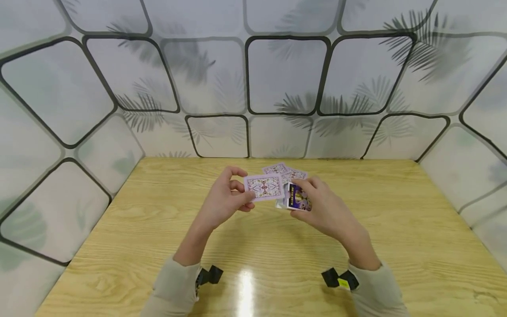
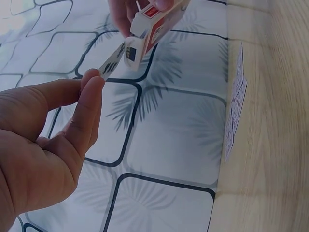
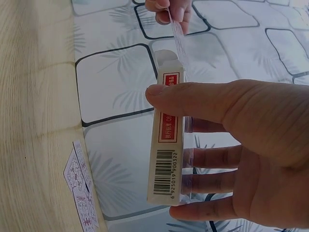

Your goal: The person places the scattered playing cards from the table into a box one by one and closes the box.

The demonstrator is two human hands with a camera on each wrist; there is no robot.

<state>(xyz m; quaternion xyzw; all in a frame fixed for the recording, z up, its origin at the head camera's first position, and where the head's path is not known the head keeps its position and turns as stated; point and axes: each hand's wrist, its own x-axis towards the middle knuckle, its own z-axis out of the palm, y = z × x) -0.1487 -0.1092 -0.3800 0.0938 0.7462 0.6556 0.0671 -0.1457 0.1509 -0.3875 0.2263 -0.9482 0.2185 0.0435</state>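
My left hand (image 1: pixel 225 198) pinches a playing card (image 1: pixel 265 186) between thumb and fingers, its patterned purple-and-white back facing up in the head view. My right hand (image 1: pixel 326 211) grips a card box (image 1: pixel 299 197) by its sides. In the right wrist view the thumb presses the narrow side of the box (image 3: pixel 166 140), which bears a barcode and a red label. The box's end flap (image 3: pixel 166 57) stands open, turned toward the card. From the left wrist, the card (image 2: pixel 113 62) shows edge-on beside the open end of the box (image 2: pixel 154 26).
Several patterned cards (image 1: pixel 295 173) lie overlapping on the wooden table (image 1: pixel 178 220) behind the hands. A padded wall with dark outlines and leaf prints (image 1: pixel 285 75) rises along the table's far edge. Small black devices (image 1: pixel 210 275) sit at both wrists.
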